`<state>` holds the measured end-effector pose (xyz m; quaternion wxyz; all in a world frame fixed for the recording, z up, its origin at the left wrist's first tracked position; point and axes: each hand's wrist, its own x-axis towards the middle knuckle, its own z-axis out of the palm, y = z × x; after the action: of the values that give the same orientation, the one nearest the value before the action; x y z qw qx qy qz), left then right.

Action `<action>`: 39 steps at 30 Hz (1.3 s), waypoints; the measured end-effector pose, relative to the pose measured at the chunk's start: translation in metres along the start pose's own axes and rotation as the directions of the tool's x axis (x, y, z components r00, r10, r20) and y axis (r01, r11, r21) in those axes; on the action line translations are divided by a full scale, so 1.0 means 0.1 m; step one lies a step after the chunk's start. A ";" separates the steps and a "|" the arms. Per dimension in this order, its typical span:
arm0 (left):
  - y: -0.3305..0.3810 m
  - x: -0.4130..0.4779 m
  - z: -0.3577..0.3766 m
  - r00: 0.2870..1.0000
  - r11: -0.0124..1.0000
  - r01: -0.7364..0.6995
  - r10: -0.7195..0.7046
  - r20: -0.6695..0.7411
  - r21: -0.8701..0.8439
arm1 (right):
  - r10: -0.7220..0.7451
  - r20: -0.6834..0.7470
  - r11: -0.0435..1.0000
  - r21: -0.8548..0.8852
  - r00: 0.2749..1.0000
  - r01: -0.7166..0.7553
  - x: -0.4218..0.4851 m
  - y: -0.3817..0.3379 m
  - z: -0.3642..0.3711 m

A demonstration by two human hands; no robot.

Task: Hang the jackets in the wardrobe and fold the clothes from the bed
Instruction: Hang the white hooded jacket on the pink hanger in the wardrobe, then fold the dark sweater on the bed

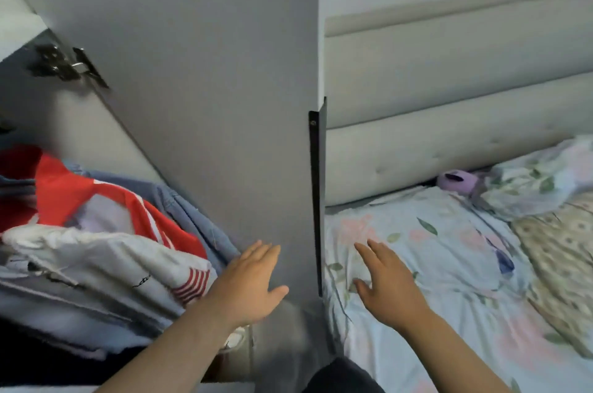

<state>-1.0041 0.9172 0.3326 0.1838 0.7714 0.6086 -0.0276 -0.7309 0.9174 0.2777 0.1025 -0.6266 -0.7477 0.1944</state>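
The left hand (pixel 248 283) and right hand (pixel 385 280) are flat, holding nothing. The clothes pile (pixel 96 251) sits at nine o'clock, nearer the left hand.

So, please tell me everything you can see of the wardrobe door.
The wardrobe door is a plain, smooth grey panel, like painted board. It stands open, its inner side toward the camera, with a metal hinge at the upper left. A thin black handle strip runs down its free edge. Piled clothes lie to its left, the bed to its right. The left hand, fingers straight, is at its lower part; whether it touches is unclear.
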 end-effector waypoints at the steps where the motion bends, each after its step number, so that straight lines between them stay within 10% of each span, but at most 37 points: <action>1: 0.10 0.06 0.00 0.994 0.996 -0.092 0.091 0.063 0.008 | 0.065 0.023 0.998 -0.015 0.998 -0.065 -0.07 0.15 0.00; 9: 1.02 0.74 0.12 0.830 0.880 -0.468 0.470 0.301 -0.083 | 0.422 0.066 0.906 0.005 0.904 -0.424 -0.57 1.02 -0.29; 21: 1.43 1.49 0.25 0.812 0.867 -0.492 0.491 0.316 -0.084 | 0.692 -0.022 0.718 0.117 0.721 -0.686 -1.31 1.28 -0.56; 39: 2.10 1.63 0.28 0.568 0.646 -0.747 0.743 0.354 -0.158 | 0.975 -0.119 0.219 0.339 0.189 -0.915 -2.59 0.18 -0.43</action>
<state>-0.7582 1.0191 0.3153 0.2910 0.9344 0.1780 -0.1026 -0.6476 0.6735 0.3328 0.1348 -0.9615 -0.1505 0.1864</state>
